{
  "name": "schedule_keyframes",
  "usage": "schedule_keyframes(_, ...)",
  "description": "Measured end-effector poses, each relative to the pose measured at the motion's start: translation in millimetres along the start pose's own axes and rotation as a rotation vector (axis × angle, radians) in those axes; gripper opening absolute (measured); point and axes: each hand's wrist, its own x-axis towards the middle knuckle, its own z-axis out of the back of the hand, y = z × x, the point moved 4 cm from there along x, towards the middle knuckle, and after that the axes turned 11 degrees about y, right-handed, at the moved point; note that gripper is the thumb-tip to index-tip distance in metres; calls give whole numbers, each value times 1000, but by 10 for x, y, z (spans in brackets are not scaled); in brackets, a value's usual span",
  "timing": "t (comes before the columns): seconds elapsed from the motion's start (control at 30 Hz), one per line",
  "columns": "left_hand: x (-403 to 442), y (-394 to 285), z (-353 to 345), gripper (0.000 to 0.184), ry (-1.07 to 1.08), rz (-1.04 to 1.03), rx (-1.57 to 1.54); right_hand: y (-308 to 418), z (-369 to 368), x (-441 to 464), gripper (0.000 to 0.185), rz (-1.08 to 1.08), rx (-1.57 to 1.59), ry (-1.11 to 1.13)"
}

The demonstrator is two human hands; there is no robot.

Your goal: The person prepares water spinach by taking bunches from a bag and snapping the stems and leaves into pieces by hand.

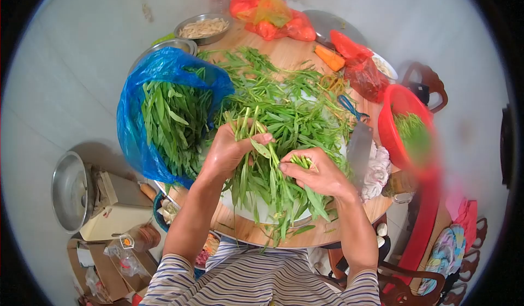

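My left hand point(229, 145) is closed around several stems of water spinach point(259, 148), their pale cut ends pointing up past the fingers. My right hand point(316, 169) grips a small bunch of stems, its thumb pressed near the leaves that hang between both hands. Beneath and beyond them, a loose heap of the same greens point(295, 109) covers much of the round wooden table point(240, 36). To the left, a blue plastic bag point(131, 115) stands with its mouth open, full of leafy greens point(172, 120).
A red basin point(390, 120) with cut greens stands at the right, beside a broad grey blade point(359, 148) and a crumpled pale cloth point(377, 172). At the back are a metal bowl point(188, 40), red plastic bags point(300, 27) and an orange carrot-like piece point(329, 59). A metal pan point(71, 191) sits lower left.
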Motion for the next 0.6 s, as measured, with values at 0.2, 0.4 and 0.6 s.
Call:
schedule_keyframes(0.2,33,62,14,25,66,-3,10,-126,36,-6,32,-54,134,56)
schedule_keyframes(0.4,30,49,-30,24,142,-16,-2,-118,49,-38,40,-133,124,21)
schedule_keyframes(0.6,16,12,-85,22,162,-40,16,-193,21,-12,35,-142,347,154)
